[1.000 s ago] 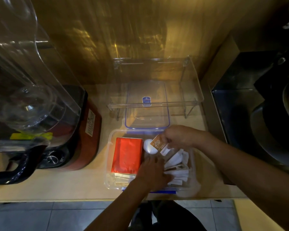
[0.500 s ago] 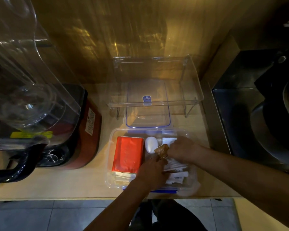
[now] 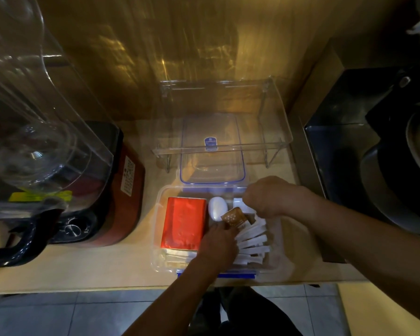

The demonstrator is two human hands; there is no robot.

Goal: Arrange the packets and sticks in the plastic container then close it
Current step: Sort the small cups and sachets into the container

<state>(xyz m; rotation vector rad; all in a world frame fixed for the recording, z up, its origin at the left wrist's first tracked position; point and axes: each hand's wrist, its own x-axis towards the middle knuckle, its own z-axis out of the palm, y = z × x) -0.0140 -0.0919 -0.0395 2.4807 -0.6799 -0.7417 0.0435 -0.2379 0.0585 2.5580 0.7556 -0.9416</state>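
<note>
Brown foil packet (image 3: pixel 233 217), carried down from the rim, is now settling at 12 o'clock above fanned white paper sticks (image 3: pixel 252 241) inside the clear plastic container (image 3: pixel 157 238), left hand (image 3: pixel 216 246) steadying, right hand (image 3: pixel 267 197) curled, its grip hidden, lid still off.

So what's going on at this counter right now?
A person is sorting small items inside a clear plastic container on the wooden counter. The left hand presses on the fanned white paper sticks and touches a small brown packet. The right hand reaches in at the back corner. A red foil packet and a white oval object lie inside. The blue-rimmed clear lid rests behind, not yet on.
</note>
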